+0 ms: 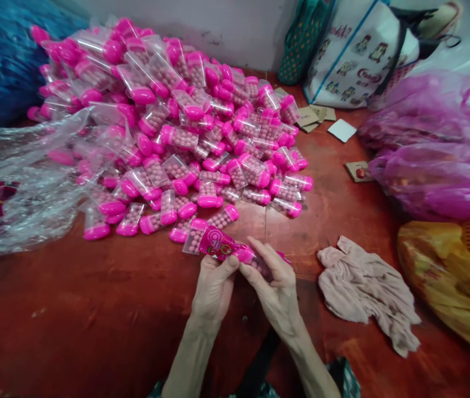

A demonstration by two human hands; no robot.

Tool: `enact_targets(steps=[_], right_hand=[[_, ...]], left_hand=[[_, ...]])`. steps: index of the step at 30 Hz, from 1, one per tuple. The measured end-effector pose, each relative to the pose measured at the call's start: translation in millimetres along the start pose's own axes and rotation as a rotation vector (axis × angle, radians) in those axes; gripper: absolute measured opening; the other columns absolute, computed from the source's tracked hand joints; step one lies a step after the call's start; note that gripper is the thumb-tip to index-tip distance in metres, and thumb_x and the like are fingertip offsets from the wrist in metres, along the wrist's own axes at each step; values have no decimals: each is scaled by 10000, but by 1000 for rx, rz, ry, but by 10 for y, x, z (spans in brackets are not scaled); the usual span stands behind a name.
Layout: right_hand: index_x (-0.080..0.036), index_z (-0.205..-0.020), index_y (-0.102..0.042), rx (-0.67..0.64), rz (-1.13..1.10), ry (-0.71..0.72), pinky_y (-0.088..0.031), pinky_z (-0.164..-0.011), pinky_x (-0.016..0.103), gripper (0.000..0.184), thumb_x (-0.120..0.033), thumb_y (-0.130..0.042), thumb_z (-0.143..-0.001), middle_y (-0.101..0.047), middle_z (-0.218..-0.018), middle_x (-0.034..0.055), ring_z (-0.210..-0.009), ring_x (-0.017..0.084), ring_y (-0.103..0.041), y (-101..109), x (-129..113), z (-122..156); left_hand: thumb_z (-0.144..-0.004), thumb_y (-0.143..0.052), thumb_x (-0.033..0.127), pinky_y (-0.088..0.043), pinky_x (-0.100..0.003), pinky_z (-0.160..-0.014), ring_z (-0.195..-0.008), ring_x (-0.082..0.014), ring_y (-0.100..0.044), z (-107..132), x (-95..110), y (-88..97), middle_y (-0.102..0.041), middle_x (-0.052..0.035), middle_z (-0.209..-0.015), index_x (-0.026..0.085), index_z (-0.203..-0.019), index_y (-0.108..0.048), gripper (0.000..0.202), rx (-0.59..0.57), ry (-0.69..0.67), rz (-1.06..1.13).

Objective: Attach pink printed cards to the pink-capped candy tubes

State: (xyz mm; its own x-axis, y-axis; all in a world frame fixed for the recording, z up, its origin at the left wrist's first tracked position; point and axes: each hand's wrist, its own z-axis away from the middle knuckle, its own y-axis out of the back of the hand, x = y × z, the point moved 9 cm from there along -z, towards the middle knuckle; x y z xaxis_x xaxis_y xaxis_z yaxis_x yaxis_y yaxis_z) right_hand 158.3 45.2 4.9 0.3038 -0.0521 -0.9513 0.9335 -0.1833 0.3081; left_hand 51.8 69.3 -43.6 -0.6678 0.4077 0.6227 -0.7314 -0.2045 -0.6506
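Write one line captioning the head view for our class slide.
Left hand and right hand hold a pink-capped container and printed wrapper before a heap of similar containers.

The head camera looks forward and down from above the forearms point(193, 342), which enter at the near edge. It faces across the floor point(94, 320) to the wall point(243, 33) at the far side. The left hand point(214, 287) and right hand point(274, 284) are close, around mid-width; the pile point(177, 135) lies farther off. The wide view takes in blue plastic point(6, 61) far left and a cloth point(367, 287) on the right.
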Motion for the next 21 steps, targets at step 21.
enact_targets(steps=[21], right_hand=[[-237, -1308, -411, -94, -140, -145, -510, -602, 265, 509, -311, -555, -826, -644, -949, 50, -740, 176, -617, -245, 110, 104]], left_hand=[[-640, -730, 294, -506, -259, -585, -544, -130, -598, 14, -11, 91, -630, 5, -569, 138, -693, -657, 180, 83, 84, 71]])
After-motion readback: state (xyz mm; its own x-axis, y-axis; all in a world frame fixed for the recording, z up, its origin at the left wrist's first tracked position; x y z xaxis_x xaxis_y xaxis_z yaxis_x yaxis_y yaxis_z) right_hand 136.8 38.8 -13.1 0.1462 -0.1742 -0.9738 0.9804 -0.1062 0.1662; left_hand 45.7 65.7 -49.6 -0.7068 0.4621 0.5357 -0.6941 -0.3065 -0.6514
